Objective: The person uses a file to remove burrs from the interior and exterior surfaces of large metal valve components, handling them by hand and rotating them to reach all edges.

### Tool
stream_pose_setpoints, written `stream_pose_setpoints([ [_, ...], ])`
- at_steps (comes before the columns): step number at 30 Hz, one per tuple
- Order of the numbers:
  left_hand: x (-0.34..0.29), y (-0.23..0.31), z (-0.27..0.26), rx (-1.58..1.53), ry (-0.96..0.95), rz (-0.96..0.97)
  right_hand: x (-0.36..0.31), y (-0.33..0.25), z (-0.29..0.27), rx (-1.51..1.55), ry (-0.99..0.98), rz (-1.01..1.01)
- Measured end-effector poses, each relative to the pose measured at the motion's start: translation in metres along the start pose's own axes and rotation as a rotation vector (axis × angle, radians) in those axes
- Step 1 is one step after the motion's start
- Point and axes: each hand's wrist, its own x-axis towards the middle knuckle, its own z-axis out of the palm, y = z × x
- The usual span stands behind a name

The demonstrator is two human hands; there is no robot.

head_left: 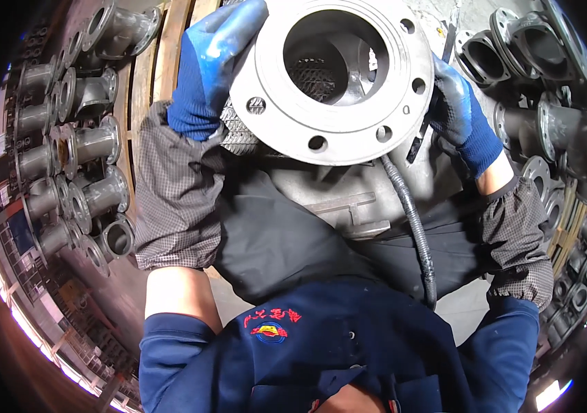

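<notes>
A large pale-grey metal flanged pipe casting [276, 122], with a wide round bore and bolt holes around its rim, is tilted up before me at the top centre. My left hand [219, 51], in a blue coated glove, grips its left edge, the fingertips partly hidden at the frame's top. At the opposite edge my right hand [455, 107], gloved alike, is closed against the rim, its fingers mostly behind it. Beneath the casting shows a textured metal mesh [238, 134]. A dark rod [415, 146] passes behind the flange beside my right hand.
A ribbed grey hose [410, 217] runs from under the casting across my right leg. A T-shaped metal piece [352, 206] lies between my knees. Rows of flanged castings stand left [97, 141] and right [569, 131], and a wooden pallet [143, 76] is at the upper left.
</notes>
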Motion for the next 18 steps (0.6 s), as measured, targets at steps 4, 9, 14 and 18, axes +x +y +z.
stream_pose_setpoints([
  [4,-0.006,0.018,0.002,-0.142,0.043,-0.158,-0.007,0.0,-0.002,-0.556,-0.012,-0.337],
  [9,-0.002,0.057,0.01,-0.389,0.096,-0.668,-0.018,0.007,0.004,0.19,0.357,0.276],
  [14,-0.009,0.058,0.003,-0.567,0.203,-0.737,-0.012,-0.004,0.001,-0.631,0.132,-0.002],
  [18,-0.037,0.017,-0.014,0.178,0.067,0.031,0.009,-0.007,0.014,-0.896,0.227,-0.482],
])
